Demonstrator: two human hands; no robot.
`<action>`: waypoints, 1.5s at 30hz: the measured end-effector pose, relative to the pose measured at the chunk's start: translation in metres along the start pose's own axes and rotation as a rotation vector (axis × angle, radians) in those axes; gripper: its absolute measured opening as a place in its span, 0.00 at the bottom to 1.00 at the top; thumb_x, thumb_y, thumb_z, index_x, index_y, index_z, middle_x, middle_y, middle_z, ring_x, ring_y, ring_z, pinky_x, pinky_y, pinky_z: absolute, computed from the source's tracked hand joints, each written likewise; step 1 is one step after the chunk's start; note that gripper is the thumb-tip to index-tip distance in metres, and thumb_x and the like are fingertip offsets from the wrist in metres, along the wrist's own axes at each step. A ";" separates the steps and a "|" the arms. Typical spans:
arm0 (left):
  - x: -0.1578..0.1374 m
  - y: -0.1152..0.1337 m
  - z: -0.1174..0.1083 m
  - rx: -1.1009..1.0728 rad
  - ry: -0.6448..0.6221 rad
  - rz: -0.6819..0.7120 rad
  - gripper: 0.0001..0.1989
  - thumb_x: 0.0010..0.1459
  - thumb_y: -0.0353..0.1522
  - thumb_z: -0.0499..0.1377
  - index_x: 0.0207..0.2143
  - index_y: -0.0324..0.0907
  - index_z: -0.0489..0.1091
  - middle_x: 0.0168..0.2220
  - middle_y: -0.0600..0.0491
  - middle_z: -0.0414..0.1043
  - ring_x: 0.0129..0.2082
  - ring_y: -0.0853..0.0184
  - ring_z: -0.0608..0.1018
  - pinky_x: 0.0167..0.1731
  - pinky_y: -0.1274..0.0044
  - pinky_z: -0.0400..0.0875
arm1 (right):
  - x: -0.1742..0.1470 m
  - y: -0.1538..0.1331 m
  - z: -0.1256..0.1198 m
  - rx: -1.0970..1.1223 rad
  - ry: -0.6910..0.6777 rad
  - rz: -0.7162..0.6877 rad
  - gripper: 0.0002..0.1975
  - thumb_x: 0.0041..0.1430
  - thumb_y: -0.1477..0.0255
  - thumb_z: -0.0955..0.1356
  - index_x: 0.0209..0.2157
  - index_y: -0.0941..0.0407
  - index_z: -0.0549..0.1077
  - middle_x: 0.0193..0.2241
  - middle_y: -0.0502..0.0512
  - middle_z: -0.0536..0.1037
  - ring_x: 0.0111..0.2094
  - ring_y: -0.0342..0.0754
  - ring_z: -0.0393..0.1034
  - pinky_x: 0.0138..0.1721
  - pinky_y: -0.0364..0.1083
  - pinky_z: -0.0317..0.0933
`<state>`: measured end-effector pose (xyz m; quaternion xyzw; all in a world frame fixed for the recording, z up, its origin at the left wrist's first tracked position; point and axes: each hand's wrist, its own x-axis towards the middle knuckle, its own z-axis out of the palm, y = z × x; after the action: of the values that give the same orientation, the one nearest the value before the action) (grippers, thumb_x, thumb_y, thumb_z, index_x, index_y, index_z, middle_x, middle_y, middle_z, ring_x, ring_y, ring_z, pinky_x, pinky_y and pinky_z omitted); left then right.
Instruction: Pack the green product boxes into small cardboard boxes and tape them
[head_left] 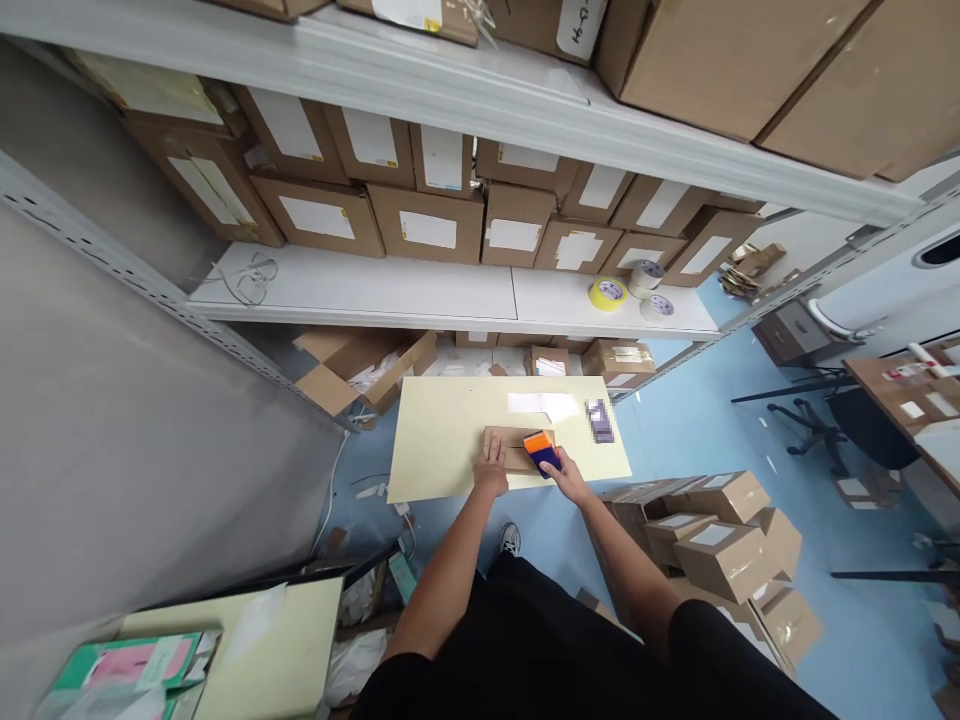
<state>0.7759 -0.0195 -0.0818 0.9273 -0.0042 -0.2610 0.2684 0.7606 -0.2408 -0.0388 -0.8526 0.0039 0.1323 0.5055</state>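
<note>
A small, flat brown cardboard box (pixel 516 457) lies on the pale yellow table (pixel 442 430). My left hand (pixel 492 468) rests on the left end of the box with its fingers stretched out and pressing down. At the other end, my right hand (pixel 567 474) is closed round an orange and dark-blue object (pixel 541 452), which looks like a tape dispenser. It is held tilted over the right part of the box; whether it touches the cardboard cannot be made out. Just behind the box lie white papers (pixel 536 403).
A blurred dark item (pixel 599 421) lies at the table's right end. Behind stands a shelf (pixel 390 285) with labelled cartons and tape rolls (pixel 607 293). An open carton (pixel 367 370) is at the back left. Stacked cartons (pixel 724 540) stand on the floor to the right.
</note>
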 end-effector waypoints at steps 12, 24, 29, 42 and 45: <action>-0.011 0.032 -0.075 -0.532 0.184 0.156 0.28 0.70 0.46 0.47 0.60 0.40 0.73 0.63 0.45 0.72 0.64 0.56 0.71 0.64 0.65 0.63 | 0.017 0.009 -0.026 0.170 -0.170 -0.058 0.21 0.60 0.52 0.69 0.45 0.53 0.70 0.37 0.51 0.77 0.40 0.53 0.72 0.44 0.50 0.67; -0.017 0.072 -0.080 -0.838 0.109 0.085 0.26 0.50 0.50 0.68 0.40 0.38 0.83 0.41 0.43 0.84 0.42 0.57 0.82 0.45 0.70 0.74 | 0.022 0.020 -0.038 0.151 -0.300 -0.179 0.25 0.61 0.54 0.70 0.55 0.52 0.70 0.47 0.55 0.79 0.47 0.56 0.73 0.51 0.53 0.66; -0.012 0.070 -0.084 -0.787 0.110 0.106 0.22 0.49 0.49 0.67 0.33 0.39 0.83 0.35 0.46 0.84 0.37 0.59 0.81 0.43 0.70 0.74 | 0.022 0.022 -0.040 0.146 -0.314 -0.187 0.25 0.61 0.53 0.70 0.54 0.52 0.71 0.43 0.53 0.80 0.44 0.55 0.74 0.48 0.53 0.67; -0.017 0.066 -0.074 -0.648 0.350 0.004 0.11 0.57 0.37 0.61 0.31 0.43 0.82 0.36 0.49 0.84 0.39 0.60 0.83 0.45 0.69 0.76 | 0.024 0.002 -0.043 0.045 -0.168 -0.145 0.21 0.59 0.48 0.69 0.33 0.53 0.76 0.28 0.50 0.78 0.32 0.52 0.72 0.36 0.47 0.65; -0.022 0.059 -0.074 -0.636 0.402 -0.033 0.10 0.56 0.35 0.60 0.30 0.43 0.82 0.35 0.49 0.84 0.40 0.60 0.83 0.48 0.68 0.76 | 0.028 -0.001 -0.046 0.005 -0.177 -0.181 0.22 0.56 0.47 0.70 0.30 0.53 0.77 0.25 0.49 0.77 0.29 0.50 0.70 0.32 0.45 0.62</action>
<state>0.8005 -0.0304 0.0117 0.8303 0.1449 -0.0662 0.5341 0.7983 -0.2765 -0.0230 -0.8333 -0.1172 0.1609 0.5158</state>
